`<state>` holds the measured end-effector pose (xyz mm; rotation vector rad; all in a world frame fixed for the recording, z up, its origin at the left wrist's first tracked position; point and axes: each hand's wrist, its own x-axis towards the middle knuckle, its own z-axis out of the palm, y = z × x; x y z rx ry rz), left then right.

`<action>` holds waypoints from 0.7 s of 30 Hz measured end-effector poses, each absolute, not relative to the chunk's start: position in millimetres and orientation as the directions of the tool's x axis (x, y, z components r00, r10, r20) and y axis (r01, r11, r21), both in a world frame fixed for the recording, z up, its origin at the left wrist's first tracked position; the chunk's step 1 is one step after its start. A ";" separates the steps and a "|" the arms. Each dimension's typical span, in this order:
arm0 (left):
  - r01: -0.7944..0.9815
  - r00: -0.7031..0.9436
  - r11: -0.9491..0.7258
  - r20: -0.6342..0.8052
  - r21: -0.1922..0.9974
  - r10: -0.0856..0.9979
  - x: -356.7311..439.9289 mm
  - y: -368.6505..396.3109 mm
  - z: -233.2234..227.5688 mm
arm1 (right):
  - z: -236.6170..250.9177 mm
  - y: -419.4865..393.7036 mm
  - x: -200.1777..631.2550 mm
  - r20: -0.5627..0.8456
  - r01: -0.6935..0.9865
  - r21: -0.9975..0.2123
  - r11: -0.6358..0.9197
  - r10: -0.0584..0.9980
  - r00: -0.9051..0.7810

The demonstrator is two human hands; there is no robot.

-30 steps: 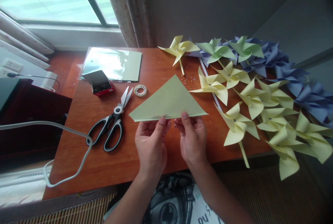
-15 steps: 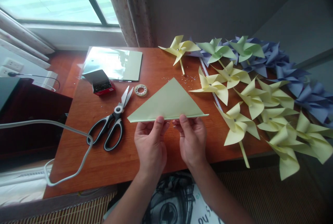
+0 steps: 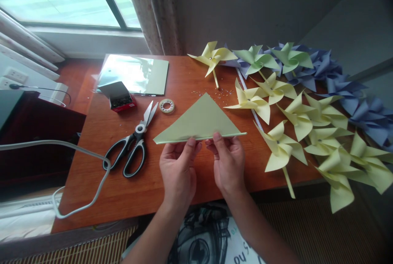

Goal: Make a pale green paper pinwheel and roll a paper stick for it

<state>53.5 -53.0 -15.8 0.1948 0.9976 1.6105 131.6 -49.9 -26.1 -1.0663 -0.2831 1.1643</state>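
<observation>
A pale green triangular sheet of paper [image 3: 202, 118] is held above the table's front half, its point facing away from me and its near edge rolled into a thin strip. My left hand [image 3: 178, 170] pinches the rolled edge left of its middle, thumb on top. On the right part of the same edge, my right hand [image 3: 229, 163] pinches with the thumb on top too. The fingertips under the paper are partly hidden. Left of the paper lie black-handled scissors [image 3: 135, 141], blades slightly apart, and a roll of tape [image 3: 166, 106].
An open red box [image 3: 123, 104] of small dark pieces stands at the left, before a plastic-covered paper stack [image 3: 158, 77]. Yellow pinwheels [image 3: 282, 145], green pinwheels [image 3: 256, 58] and blue pinwheels [image 3: 371, 116] crowd the right. A white cable [image 3: 95, 196] crosses the table's left edge.
The paper's left corner has shifted slightly right and the rolled edge looks a little tighter. Both hands keep their pinch, having moved only a touch.
</observation>
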 end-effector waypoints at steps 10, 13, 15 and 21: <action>-0.742 -0.332 0.046 -0.426 0.669 0.842 49.3 -50.3 -14.0 | -23.8 -53.0 135.3 -0.269 -0.647 -0.762 -0.004 0.912 0.311; -0.732 -0.343 0.046 -0.426 0.680 0.837 49.4 -48.8 -14.6 | -25.2 -53.3 134.8 -0.272 -0.641 -0.768 0.001 0.905 0.327; -0.727 -0.356 0.038 -0.424 0.686 0.833 50.7 -48.5 -15.3 | -26.3 -53.5 133.5 -0.272 -0.635 -0.772 0.008 0.899 0.342; -0.699 -0.384 0.033 -0.414 0.715 0.825 54.2 -51.1 -16.2 | -27.6 -52.7 130.6 -0.264 -0.593 -0.805 0.012 0.888 0.376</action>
